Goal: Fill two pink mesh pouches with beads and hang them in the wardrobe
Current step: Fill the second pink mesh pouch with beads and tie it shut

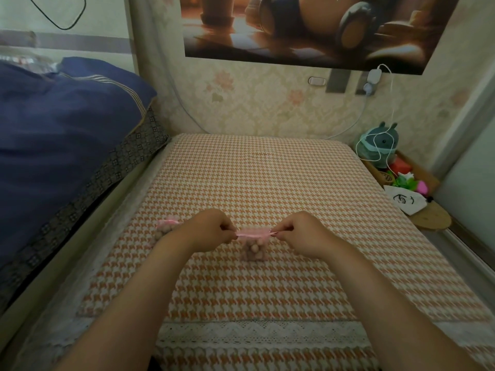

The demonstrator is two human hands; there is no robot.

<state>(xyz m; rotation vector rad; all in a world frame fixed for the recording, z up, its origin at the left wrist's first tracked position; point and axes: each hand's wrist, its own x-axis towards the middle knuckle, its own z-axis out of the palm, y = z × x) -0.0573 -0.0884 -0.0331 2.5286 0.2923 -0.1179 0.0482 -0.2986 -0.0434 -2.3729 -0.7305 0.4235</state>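
- Pinching with left hand [211, 228] and right hand [297, 232], one end each of the pink drawstring [253, 232], drawn taut sideways.
- Between them: bead-filled pouch [253, 249], neck gathered, on or just above the houndstooth cloth [254, 178]; cannot tell which.
- Probably light, soft and floppy, with hard, spill-prone beads inside; best held by ribbon or cinched neck.
- Just beyond the left wrist: second filled pouch [164, 230], lying on the cloth.

Both hands [211, 229] [300, 232] pinch pouch [253, 246] drawstrings apart.
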